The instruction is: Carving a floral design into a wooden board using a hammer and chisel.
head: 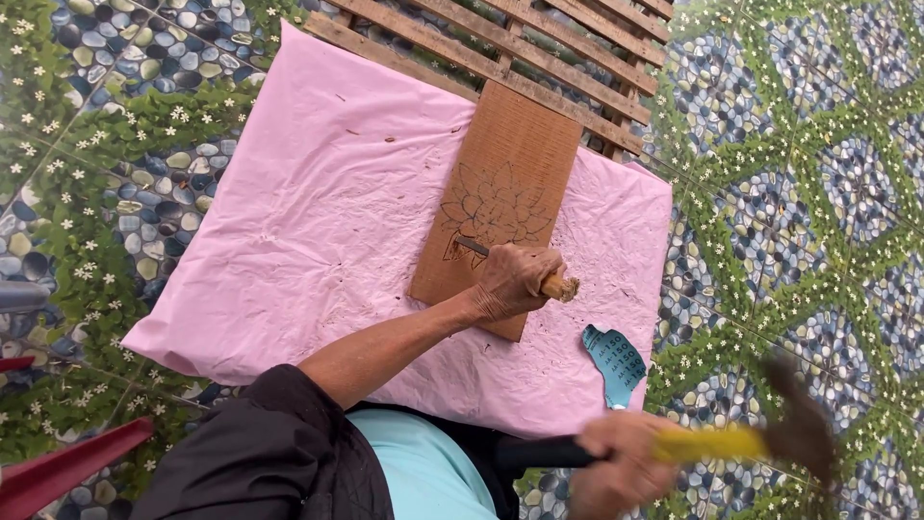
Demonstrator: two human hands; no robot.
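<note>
— What's on the pink sheet [318,241]?

— A brown board [510,164] with a flower outline [493,207] cut or drawn into it, lying near the sheet's middle. The sheet covers a slatted wooden frame [539,48] set on pebble-and-flower patterned ground [799,193].

— And the hands?

— The left hand [515,279] is clenched around a chisel [481,248], its metal tip on the lower edge of the flower, its frayed wooden end sticking out past the fist. The right hand [626,462], low in the frame and blurred, grips a hammer [760,438] by its yellow handle; the dark head hangs off to the right, well apart from the chisel.

— Anything else nearby?

— A torn scrap of blue sandpaper [614,364] on the sheet, just beside the board's near corner. A red edge [58,467] shows at lower left.
</note>
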